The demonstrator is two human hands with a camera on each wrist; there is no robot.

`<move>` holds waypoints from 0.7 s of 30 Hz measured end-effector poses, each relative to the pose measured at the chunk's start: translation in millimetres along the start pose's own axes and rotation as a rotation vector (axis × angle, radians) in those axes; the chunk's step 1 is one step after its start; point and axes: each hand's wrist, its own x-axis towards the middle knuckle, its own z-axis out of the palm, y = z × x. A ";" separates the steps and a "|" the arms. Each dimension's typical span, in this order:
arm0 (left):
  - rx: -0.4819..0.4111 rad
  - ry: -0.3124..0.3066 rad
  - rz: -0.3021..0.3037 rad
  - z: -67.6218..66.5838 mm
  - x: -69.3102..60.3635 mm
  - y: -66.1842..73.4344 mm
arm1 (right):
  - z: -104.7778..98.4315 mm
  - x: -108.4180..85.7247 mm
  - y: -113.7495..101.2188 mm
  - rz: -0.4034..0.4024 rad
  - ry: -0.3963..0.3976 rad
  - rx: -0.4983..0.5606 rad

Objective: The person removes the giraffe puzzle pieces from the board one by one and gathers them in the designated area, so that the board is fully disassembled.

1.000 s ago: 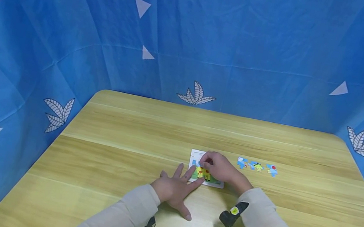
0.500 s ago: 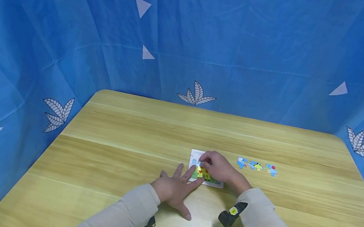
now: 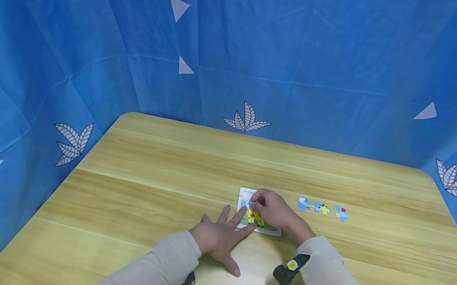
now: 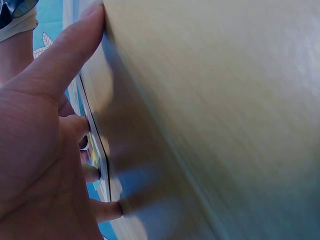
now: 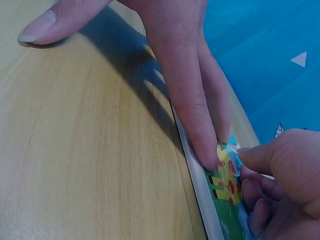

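A white-framed jigsaw puzzle (image 3: 241,196) lies flat on the table, its picture showing a yellow, red-spotted animal on green ground. My left hand (image 3: 220,239) is spread palm down at its near left side, fingertips resting on the frame and picture, thumb out on the table. Over the puzzle's upper part, my right hand (image 3: 275,211) pinches a small light-blue puzzle piece (image 5: 234,158) between thumb and fingers. That piece is mostly covered by the fingers. In the left wrist view the left hand (image 4: 40,145) hides most of the puzzle.
Several loose blue and yellow puzzle pieces (image 3: 323,209) lie in a row right of the puzzle. The wooden table (image 3: 170,163) extends around the puzzle on all sides. Blue patterned cloth (image 3: 244,53) hangs behind and at the sides.
My right hand shifts very slightly left at the wrist while its fingers work the piece over the same spot. The left hand stays still, and the loose pieces have not moved.
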 end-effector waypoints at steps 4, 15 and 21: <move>0.001 -0.002 -0.001 -0.5 -0.4 0.3 | 0.2 -0.9 -2.3 0.020 0.000 0.002; 0.001 -0.005 0.001 -0.2 -1.4 0.0 | 1.3 -1.8 -4.6 0.027 -0.001 -0.026; 0.005 -0.002 0.009 -0.8 -1.5 -0.2 | 2.2 -1.6 -5.2 0.014 0.013 -0.038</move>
